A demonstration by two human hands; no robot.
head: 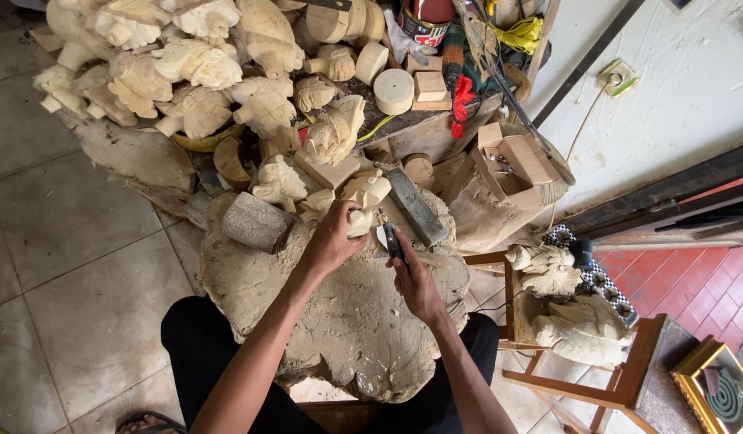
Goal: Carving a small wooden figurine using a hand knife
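Note:
My left hand [333, 239] grips a pale carved wooden figure [365, 197] and holds it down on a big rough wooden block [339, 321] in front of me. My right hand [414, 281] is closed around a small carving knife [390, 238], whose blade rests against the lower side of the figure. Both forearms reach in from the bottom of the view, over my black trousers.
A heap of pale carved figures [187, 64] and round wood blanks [394, 90] fills the top. A dark wooden mallet head [256, 223] and a flat sharpening stone [416, 206] lie on the block. At right stand a cardboard box [516, 161] and a wooden stool with more carvings [568, 321].

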